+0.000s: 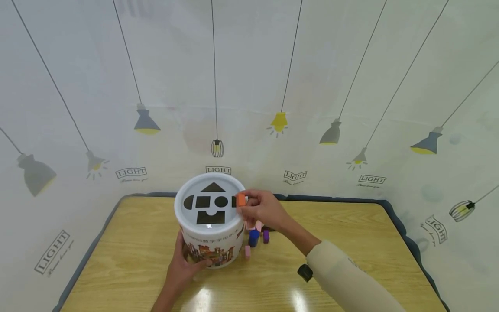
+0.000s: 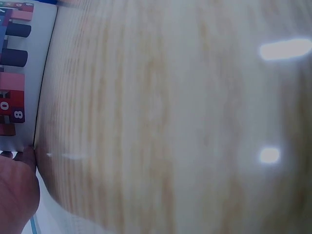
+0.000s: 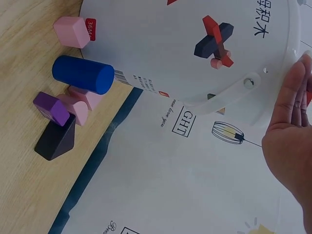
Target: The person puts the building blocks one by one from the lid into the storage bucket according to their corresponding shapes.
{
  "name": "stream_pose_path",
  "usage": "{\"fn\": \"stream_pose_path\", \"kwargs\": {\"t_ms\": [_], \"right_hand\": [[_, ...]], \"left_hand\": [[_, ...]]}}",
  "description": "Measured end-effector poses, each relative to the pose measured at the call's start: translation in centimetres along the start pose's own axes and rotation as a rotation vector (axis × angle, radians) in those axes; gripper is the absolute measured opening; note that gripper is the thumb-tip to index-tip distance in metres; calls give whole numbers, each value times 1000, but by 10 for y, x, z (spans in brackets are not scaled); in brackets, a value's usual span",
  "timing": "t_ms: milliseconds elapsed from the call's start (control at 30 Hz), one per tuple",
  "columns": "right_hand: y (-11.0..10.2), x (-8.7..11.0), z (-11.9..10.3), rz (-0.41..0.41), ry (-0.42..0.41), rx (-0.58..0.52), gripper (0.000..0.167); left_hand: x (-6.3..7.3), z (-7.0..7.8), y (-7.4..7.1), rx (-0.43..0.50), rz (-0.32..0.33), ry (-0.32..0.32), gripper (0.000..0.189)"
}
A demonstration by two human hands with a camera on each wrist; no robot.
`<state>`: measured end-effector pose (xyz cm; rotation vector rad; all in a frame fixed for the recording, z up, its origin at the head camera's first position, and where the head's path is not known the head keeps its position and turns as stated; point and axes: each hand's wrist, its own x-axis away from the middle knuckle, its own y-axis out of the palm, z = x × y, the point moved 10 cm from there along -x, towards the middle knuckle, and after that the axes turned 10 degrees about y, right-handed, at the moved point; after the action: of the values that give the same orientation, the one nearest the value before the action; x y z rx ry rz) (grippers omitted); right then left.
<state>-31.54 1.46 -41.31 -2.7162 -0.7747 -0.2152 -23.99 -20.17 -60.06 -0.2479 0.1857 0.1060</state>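
A white bucket [image 1: 213,249] with printed block pictures stands on the table. Its white lid [image 1: 230,221] has several dark shaped cutouts. My left hand [image 1: 184,264] holds the bucket low on its left side, thumb across the front; the left wrist view shows only part of this hand [image 2: 18,190] at the bucket's base. Between thumb and fingers, my right hand [image 1: 265,209] pinches an orange block [image 1: 241,200] at the lid's right edge, partly covering a cutout there. In the right wrist view, my right hand [image 3: 292,112] is beside the lid's rim, the block mostly hidden.
Right of the bucket lie a blue cylinder [image 3: 83,74], a purple block [image 3: 51,108], a dark triangular block [image 3: 56,139] and several pink blocks [image 3: 71,32]. A white handle [image 3: 224,95] hangs on the bucket's side. Behind the wooden table [image 1: 343,242] is a lamp-print backdrop [image 1: 249,86].
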Motion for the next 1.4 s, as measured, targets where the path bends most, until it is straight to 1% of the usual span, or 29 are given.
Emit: {"fn": "stream_pose_path", "kwargs": {"t_ms": [200,300,400,533,700,900,1033,1133,1233,1267,1333,1400], "right_hand": [[0,-6,-4,-4,-4,40,45],[-1,-9,-8,-2,-6,70,43],[-2,-12,-10,5,0,74,42],[-4,-14,-11,12,21,68,39],[-2,-18,-12,15,39,99,40],[-2,-22,-10,25,79,132,40],[-2,-22,-10,35,87,143,40],[-2,-22,-10,35,89,145,40],[-2,-21,-10,33,89,143,40],[-2,-21,-10,32,90,139,40],[-2,-21,-11,30,91,130,41],[-1,-20,-11,29,95,119,41]], "left_hand": [[1,1,-1,-5,-1,-8,127],[1,2,-1,-7,-1,-2,126],[0,3,-1,-4,-1,3,126],[0,4,0,3,-1,4,126],[0,2,0,1,2,1,126],[0,4,0,-10,0,15,127],[0,5,0,-10,-2,21,127],[0,10,-1,5,-8,16,126],[3,26,-1,9,-22,11,125],[3,29,-2,15,-23,10,125],[3,27,-2,7,-22,10,125],[2,19,-1,-4,-16,12,125]]}}
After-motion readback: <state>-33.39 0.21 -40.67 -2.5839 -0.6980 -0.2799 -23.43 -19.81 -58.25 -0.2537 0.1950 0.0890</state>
